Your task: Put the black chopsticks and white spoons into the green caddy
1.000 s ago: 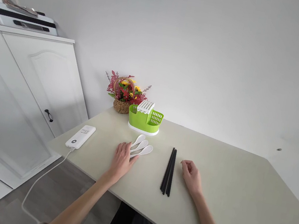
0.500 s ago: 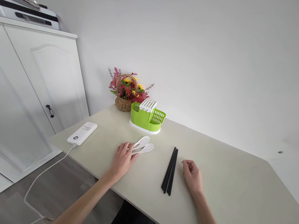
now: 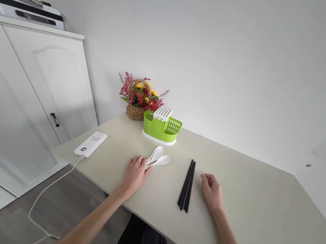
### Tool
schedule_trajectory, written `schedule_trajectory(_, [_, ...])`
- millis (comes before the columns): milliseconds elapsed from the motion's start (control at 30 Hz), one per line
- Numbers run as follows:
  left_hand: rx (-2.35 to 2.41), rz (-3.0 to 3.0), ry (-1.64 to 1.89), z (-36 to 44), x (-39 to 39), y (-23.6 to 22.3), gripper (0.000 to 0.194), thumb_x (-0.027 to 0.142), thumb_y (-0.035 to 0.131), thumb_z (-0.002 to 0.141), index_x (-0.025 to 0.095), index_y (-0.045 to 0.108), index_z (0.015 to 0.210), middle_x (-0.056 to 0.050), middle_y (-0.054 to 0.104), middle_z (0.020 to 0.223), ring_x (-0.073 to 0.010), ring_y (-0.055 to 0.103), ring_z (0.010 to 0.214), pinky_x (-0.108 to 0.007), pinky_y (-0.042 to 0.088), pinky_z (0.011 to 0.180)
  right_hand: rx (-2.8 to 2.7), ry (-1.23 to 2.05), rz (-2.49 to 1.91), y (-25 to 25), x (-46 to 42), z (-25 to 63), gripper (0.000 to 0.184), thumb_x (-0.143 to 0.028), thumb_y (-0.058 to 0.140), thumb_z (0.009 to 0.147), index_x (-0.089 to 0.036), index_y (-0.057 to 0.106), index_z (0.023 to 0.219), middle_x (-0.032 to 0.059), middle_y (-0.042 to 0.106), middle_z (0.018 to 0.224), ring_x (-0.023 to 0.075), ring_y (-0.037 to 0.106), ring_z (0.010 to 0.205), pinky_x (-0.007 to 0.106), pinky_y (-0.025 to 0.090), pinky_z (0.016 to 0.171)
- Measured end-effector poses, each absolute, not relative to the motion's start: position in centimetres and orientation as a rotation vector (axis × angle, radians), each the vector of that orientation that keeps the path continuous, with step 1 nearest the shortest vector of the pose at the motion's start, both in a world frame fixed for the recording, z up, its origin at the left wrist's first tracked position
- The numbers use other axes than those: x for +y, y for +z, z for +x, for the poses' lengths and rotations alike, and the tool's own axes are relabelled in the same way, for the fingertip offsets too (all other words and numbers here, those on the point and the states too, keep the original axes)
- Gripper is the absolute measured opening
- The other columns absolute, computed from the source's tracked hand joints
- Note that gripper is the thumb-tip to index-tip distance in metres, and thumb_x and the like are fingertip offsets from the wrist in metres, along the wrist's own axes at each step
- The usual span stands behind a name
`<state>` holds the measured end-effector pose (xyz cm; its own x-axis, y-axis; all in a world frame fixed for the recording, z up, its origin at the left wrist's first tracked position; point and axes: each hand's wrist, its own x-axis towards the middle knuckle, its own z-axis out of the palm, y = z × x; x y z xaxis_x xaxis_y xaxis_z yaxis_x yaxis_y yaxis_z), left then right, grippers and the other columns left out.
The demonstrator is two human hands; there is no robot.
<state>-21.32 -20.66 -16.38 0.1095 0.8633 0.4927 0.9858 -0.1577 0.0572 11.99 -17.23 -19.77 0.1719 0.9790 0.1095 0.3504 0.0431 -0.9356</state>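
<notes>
My left hand (image 3: pixel 135 172) is closed around the handles of several white spoons (image 3: pixel 161 160), whose bowls fan out past my fingers over the table. The handles are mostly hidden under the hand. My right hand (image 3: pixel 211 190) rests on the table with its fingers curled in; nothing shows in them. Between the hands lies a bundle of black chopsticks (image 3: pixel 187 185), close to the right hand but apart from it. Behind the spoons stands a green cutlery holder (image 3: pixel 157 129) with a white slotted top and a white base.
A wicker basket of artificial flowers (image 3: pixel 135 111) stands behind the holder, near the wall. On the table's left edge lies a white power bank (image 3: pixel 91 144) with a cable (image 3: pixel 37 201) hanging to the floor. White cabinets (image 3: pixel 54 73) with a printer (image 3: pixel 25 7) on top stand left.
The spoon bowls have spread apart in my left hand, with another bowl now showing. My right hand keeps its place by the chopsticks, and the view has shifted slightly.
</notes>
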Motion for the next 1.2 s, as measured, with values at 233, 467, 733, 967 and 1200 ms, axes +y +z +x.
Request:
schedule_trajectory(233, [-1.798,-2.156,-0.613,-21.3,-20.6,-16.5,0.021,0.029,0.049,0.105,0.018,0.065,0.113,-0.010,0.070,0.100,-0.0288,0.065,0.097,-0.044,0.046,0.088,-1.357,0.826,-1.488,-19.8,-17.4,12.0,0.047,-0.067,0.058,0.089,-0.022,0.067,0.098,0.0006,0.063,0.072,0.0165,0.051,0.060,0.029,0.041,0.057])
schedule_trajectory(467, [-1.782,-2.185,-0.718,-21.4,-20.6,-16.8,0.024,0.028,0.041,0.108,0.020,0.063,0.111,-0.009,0.071,0.094,-0.0272,0.067,0.092,-0.042,0.047,0.086,-1.353,0.837,-1.477,-19.8,-17.4,12.0,0.046,-0.067,0.058,0.089,-0.022,0.066,0.098,-0.0008,0.060,0.070,0.0159,0.048,0.058,0.029,0.040,0.055])
schedule_trajectory(733, [-1.822,-2.157,-0.660,-21.5,-20.8,-16.6,0.028,0.026,0.033,0.110,0.020,0.060,0.109,-0.007,0.071,0.093,-0.0245,0.066,0.087,-0.038,0.047,0.082,-1.340,0.844,-1.468,-19.6,-17.5,12.0,0.047,-0.068,0.059,0.088,-0.022,0.067,0.097,-0.0018,0.059,0.068,0.0156,0.047,0.058,0.030,0.039,0.055])
schedule_trajectory(967, [-1.923,-2.148,-0.864,-21.9,-20.7,-16.9,0.034,0.031,0.028,0.111,0.020,0.060,0.105,-0.009,0.073,0.094,-0.0261,0.070,0.087,-0.039,0.051,0.081,-1.324,0.847,-1.466,-19.7,-17.4,11.9,0.048,-0.069,0.059,0.087,-0.022,0.066,0.096,-0.0024,0.057,0.066,0.0155,0.046,0.057,0.030,0.039,0.055])
schedule_trajectory(1200, [-2.003,-2.228,-1.388,-22.1,-20.9,-16.2,0.039,0.042,0.028,0.110,0.021,0.061,0.104,-0.010,0.074,0.093,-0.0249,0.073,0.086,-0.037,0.056,0.079,-1.327,0.872,-1.409,-18.4,-17.9,11.5,0.049,-0.071,0.060,0.087,-0.023,0.064,0.092,-0.0029,0.054,0.065,0.0147,0.044,0.055,0.029,0.037,0.052])
